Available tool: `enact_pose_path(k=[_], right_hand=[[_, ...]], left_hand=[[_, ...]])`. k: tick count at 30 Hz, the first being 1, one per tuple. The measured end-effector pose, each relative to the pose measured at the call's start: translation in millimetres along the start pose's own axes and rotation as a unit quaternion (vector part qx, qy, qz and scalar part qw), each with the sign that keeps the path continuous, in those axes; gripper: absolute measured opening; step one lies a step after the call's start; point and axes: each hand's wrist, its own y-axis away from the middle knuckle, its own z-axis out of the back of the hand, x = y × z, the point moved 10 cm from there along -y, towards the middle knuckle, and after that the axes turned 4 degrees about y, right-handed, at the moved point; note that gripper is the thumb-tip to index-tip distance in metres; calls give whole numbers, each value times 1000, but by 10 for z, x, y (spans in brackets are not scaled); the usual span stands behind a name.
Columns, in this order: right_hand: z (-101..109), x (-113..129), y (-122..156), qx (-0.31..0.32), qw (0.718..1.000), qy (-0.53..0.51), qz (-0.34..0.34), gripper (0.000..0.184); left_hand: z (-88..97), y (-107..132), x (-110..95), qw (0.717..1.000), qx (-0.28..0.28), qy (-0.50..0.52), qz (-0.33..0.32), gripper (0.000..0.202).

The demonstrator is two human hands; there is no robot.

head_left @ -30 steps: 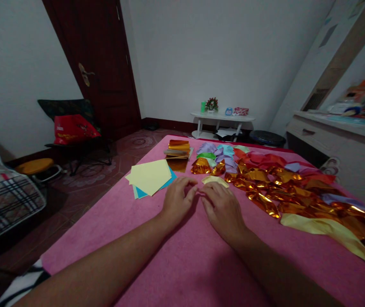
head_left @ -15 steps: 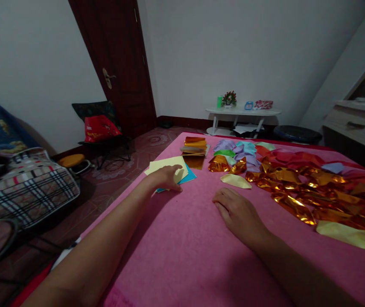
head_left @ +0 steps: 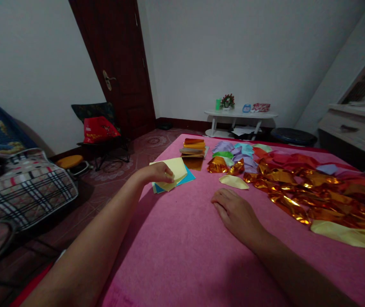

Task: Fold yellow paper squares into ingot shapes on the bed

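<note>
My left hand (head_left: 158, 172) pinches the near corner of a pale yellow paper sheet (head_left: 176, 169) and lifts it off a small stack with a blue sheet (head_left: 187, 177) under it. My right hand (head_left: 237, 213) lies flat, fingers stretched, on the pink table cover (head_left: 185, 247). Just beyond its fingertips rests a folded pale yellow paper piece (head_left: 233, 182).
A pile of gold foil sheets (head_left: 194, 147) sits at the far edge. Many folded gold, red, purple and green paper pieces (head_left: 297, 179) spread over the right side. To the left are a plaid bag (head_left: 25, 187), a chair with a red bag (head_left: 99, 130), and a dark door (head_left: 118, 64).
My left hand left the folded yellow piece, reached left to the paper stack and now lifts the top yellow sheet's corner. My right hand drew back slightly and stays flat.
</note>
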Motion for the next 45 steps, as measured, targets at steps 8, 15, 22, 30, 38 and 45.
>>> enact_pose_path(k=[8,15,22,30,38,45], right_hand=[[255,-86,58,-120,992,-36,-32,21],[863,-126,311,-268,957,-101,-46,58],[724,36,825,-60,984,-80,148,22],[512,-204,1010,36,965,-261,-5,22],[537,-696,1076,-41,961,-162,-220,27],[443,-774,1049,-9,943,-137,-304,5]], left_hand=[[294,138,-380,989,-148,-4,-15,27],[-162,998,-1817,925,-107,91,-352,15],[-1183,1440,-2019,861,67,16,-504,22],[-1502,1161,-1798,869,165,109,-452,13],[-1418,839,-1572,925,66,176,-330,16],[-1425,816,-1480,944,22,176,-279,12]])
